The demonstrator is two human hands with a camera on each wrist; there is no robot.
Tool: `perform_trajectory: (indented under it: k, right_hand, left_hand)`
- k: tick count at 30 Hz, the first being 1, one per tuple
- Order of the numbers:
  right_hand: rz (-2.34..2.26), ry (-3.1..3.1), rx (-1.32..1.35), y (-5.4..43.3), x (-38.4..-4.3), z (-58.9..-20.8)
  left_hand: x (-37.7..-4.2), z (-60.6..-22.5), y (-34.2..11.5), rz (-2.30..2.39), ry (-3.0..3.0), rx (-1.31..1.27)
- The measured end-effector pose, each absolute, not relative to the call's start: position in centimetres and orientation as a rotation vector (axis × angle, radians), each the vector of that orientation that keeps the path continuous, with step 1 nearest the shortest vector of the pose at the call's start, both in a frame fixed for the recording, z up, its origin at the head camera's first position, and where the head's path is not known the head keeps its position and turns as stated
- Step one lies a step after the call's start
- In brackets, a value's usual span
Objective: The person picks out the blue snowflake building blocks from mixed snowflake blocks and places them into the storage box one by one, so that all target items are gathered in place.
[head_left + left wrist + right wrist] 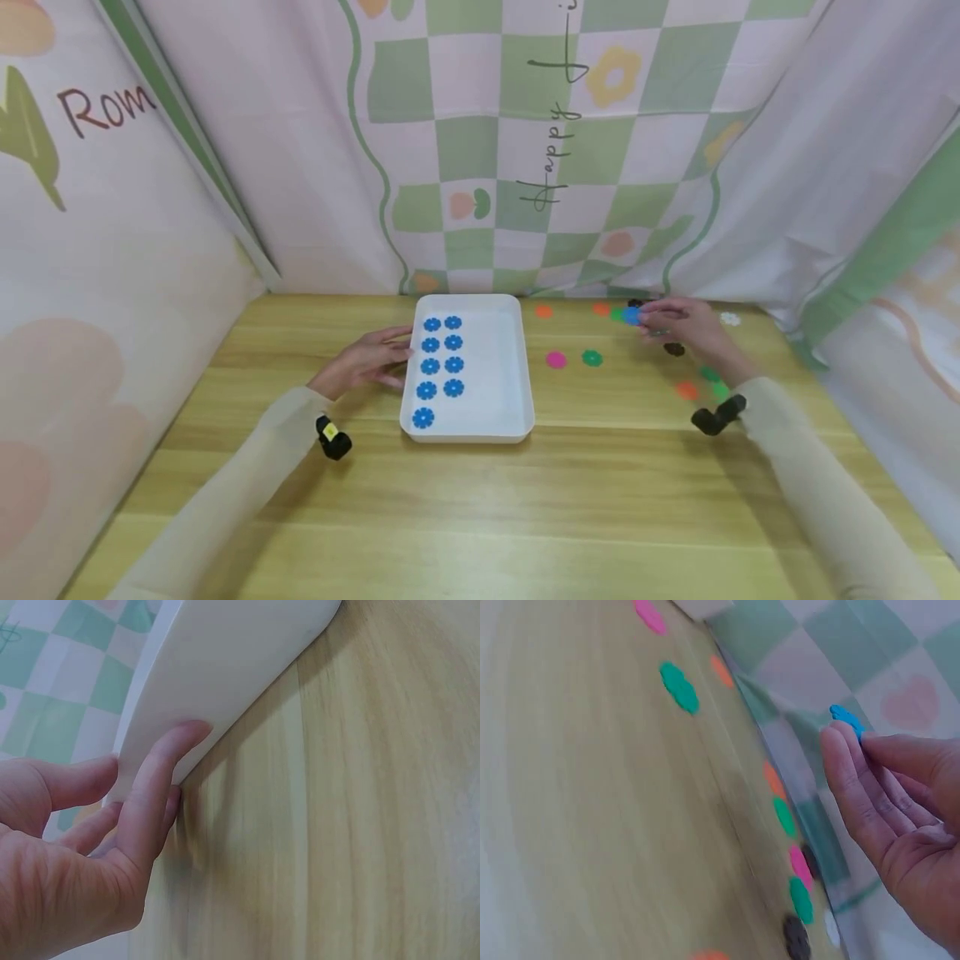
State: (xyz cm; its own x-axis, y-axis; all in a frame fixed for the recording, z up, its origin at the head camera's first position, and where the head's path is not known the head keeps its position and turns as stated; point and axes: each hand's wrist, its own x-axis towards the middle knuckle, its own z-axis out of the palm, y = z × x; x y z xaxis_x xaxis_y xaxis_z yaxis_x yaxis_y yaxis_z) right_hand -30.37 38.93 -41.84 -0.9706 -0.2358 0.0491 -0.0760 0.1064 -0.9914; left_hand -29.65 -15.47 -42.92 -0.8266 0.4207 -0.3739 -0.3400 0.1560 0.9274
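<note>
Between the thumb and fingers of my right hand [692,327] a blue flower-shaped disc [847,718] is pinched, held above the right side of the table. My left hand [365,361] touches the outer left wall of a white rectangular tray [487,425], its fingers loosely extended along that wall. Inside the tray, several blue flower discs [430,366] lie in two columns on the left half. Below the right hand, loose discs are scattered, among them a green disc [592,357], a pink disc [556,360] and a dark brown disc [674,349].
More loose discs lie at the right: an orange one [686,390] near the right wrist, a white one [730,318] at the back, and another orange one [543,311] beside the tray. A patterned curtain [525,167] hangs along the table's back edge.
</note>
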Motion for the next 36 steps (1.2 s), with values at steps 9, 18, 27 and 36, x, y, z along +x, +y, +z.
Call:
perform_trajectory:
  k: [9, 18, 27, 36]
  right_hand:
    - [-1.763, 2.325, -0.355, 33.1, -30.1, -41.2]
    - [-1.662, 2.336, -0.381, 27.9, -30.3, -39.9]
    - [-1.598, 2.235, -0.355, 22.4, -30.6, -39.2]
    - [-1.465, 2.231, -0.353, 18.0, -30.3, -39.2]
  left_hand:
    - [-29.8, -43.2, -15.7, 1.728, 1.873, 0.100]
    - [-29.8, -43.2, -15.6, 1.725, 1.884, 0.100]
    - [-29.6, -43.3, -15.7, 1.738, 1.883, 0.106]
    - [-29.7, -43.5, -15.8, 1.737, 1.882, 0.117]
